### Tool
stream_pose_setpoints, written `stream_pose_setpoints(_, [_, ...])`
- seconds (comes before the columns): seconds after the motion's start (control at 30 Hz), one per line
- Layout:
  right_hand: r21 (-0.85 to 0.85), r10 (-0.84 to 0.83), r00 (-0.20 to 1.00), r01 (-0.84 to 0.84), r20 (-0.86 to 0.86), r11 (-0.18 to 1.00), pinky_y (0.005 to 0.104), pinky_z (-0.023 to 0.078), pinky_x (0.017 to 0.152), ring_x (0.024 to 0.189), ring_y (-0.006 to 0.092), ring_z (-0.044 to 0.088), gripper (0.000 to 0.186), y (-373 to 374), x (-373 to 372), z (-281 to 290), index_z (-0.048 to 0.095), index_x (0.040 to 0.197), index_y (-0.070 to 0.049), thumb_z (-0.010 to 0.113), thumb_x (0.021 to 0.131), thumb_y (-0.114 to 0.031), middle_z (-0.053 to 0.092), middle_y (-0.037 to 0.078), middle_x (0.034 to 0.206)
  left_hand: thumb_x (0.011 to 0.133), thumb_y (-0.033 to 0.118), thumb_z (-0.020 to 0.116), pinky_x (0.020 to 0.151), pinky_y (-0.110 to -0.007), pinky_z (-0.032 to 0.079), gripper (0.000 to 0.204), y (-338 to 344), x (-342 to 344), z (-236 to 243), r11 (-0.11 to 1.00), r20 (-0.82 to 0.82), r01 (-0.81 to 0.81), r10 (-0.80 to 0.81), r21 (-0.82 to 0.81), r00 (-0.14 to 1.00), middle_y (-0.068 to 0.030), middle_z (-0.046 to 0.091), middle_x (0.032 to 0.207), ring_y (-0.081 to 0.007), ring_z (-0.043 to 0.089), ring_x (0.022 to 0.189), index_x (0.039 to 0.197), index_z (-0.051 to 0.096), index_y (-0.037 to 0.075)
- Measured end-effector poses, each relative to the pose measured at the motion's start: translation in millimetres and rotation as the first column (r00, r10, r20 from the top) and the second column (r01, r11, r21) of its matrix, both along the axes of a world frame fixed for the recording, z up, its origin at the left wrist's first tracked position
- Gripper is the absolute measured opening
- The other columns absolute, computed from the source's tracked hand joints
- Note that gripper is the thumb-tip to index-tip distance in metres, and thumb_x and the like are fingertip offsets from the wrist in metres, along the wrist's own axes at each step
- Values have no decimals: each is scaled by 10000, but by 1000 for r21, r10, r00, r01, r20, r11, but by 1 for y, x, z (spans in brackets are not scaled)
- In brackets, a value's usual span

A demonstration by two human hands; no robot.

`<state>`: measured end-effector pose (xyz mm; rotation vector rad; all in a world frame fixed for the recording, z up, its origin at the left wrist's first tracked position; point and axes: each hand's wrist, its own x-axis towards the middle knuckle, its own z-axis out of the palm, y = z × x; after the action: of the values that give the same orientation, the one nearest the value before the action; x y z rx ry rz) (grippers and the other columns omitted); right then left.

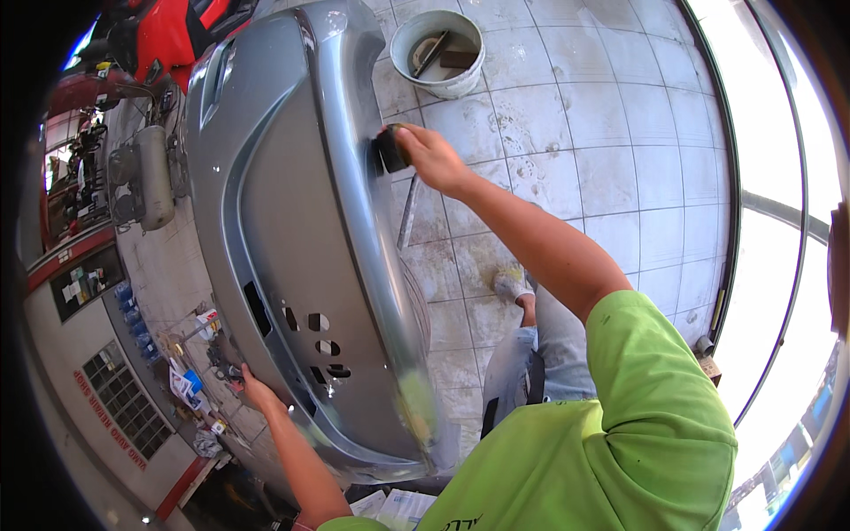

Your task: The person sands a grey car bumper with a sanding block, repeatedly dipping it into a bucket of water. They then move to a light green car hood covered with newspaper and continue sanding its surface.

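A long silver-grey car bumper (292,221) stands in front of me, with cut-out holes in its lower face and paler, yellowish-green patches near its close end. My right hand (429,157) is closed round a black block (390,150), which looks like a sanding block. The block is against the bumper's right edge, toward its far end. At the bumper's left edge, my left hand (258,392) has its fingers bent at the rim and seems to grip it; the fingertips are partly hidden.
A white bucket (438,87) holding flat pieces stands on the tiled floor (611,168) beyond my right hand. A metal support leg (409,212) shows beside the bumper. Far left are a tank (154,177), a red vehicle (164,40) and assorted containers (186,385).
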<state>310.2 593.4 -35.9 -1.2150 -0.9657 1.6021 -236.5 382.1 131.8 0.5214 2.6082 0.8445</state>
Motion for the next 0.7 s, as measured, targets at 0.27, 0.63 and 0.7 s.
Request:
stream_pose_setpoints(0.27, [-272,-165,565,-110,-808,956,666,490,1036,1313,355,581,491,67,167,-146,493,1502,-174,492,1086,-434,592,134,1423,1087,433,444,905,-415,495,609,-18,27,15,992,-430,93,-119,-81,895,-204,727,1066,-292,663,952,1112,696,-121])
stream_pose_setpoints(0.63, [-126,234,136,-543,963,830,505,555,902,1045,392,714,522,261,133,-402,776,1071,-86,422,1042,-468,746,187,1140,1072,331,476,894,-449,539,482,-45,29,38,782,-689,-29,-531,-623,494,-184,695,1213,-327,678,993,1332,609,-52])
stream_pose_setpoints(0.7, [-146,239,154,-456,959,878,505,561,906,1039,389,721,540,246,126,-386,791,1000,-79,429,1035,-478,758,194,1083,1075,332,469,899,-446,540,481,-42,35,38,845,-681,21,-444,-534,582,-181,689,1224,-319,678,1000,1328,612,-51])
